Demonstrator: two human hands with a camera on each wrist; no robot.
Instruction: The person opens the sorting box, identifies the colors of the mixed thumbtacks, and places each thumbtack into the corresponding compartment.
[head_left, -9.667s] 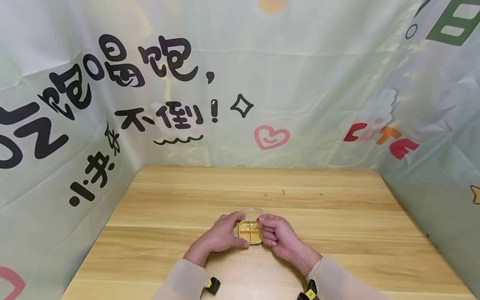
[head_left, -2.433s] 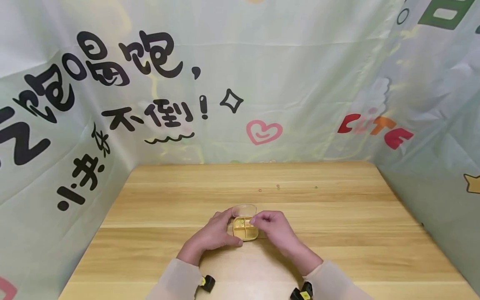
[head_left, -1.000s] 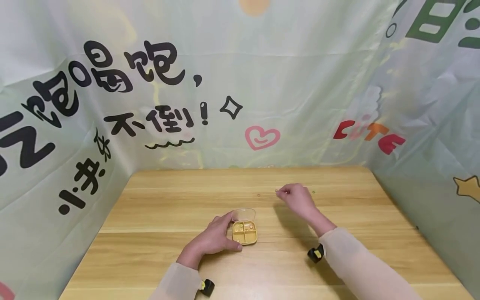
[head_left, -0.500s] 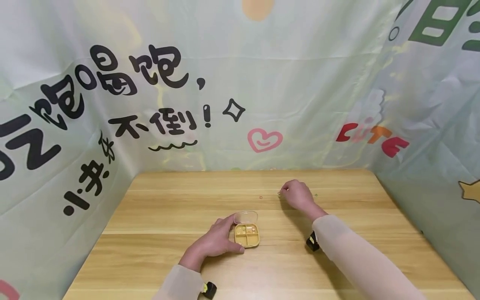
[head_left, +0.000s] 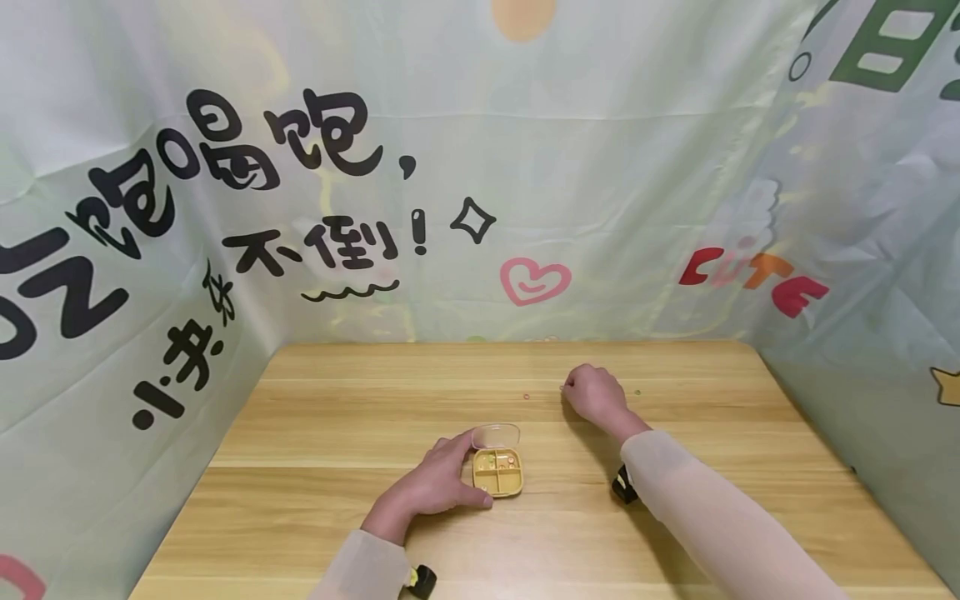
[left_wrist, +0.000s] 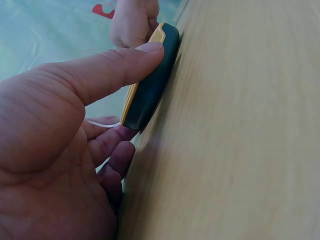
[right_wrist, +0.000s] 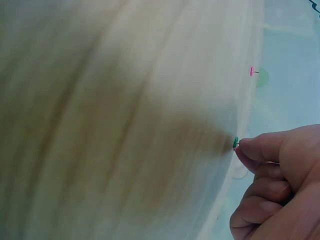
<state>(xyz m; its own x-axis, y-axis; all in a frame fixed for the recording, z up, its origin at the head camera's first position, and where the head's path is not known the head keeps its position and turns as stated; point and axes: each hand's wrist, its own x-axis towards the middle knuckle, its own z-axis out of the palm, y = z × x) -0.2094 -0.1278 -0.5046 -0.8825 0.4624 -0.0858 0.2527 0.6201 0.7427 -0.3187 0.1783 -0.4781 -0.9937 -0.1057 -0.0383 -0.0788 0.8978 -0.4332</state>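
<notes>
My left hand point(head_left: 441, 481) holds a yellow pill box point(head_left: 512, 482) on the table, thumb on its near edge and fingers at its far side. The box has four-way dividers and a raised clear lid point(head_left: 496, 435). Tiny coloured pieces lie in its back compartments and one at the front left. In the left wrist view, the thumb point(left_wrist: 117, 70) presses the box's dark-bottomed side. At the back of the table, my right hand point(head_left: 596, 395) pinches at a small green stud point(right_wrist: 235, 142) with thumb and forefinger, a bit of pink beside it. The other fingers are curled.
A small pink stud point(head_left: 527, 397) with a thin pin lies left of my right hand. Another green one point(head_left: 637, 392) lies to its right. Printed cloth point(head_left: 630, 183) walls the wooden table point(head_left: 337, 417) at the back and sides.
My right hand has left the pill box and reached to the back of the table, where it now stays nearly still at the studs. My left hand keeps its hold on the box.
</notes>
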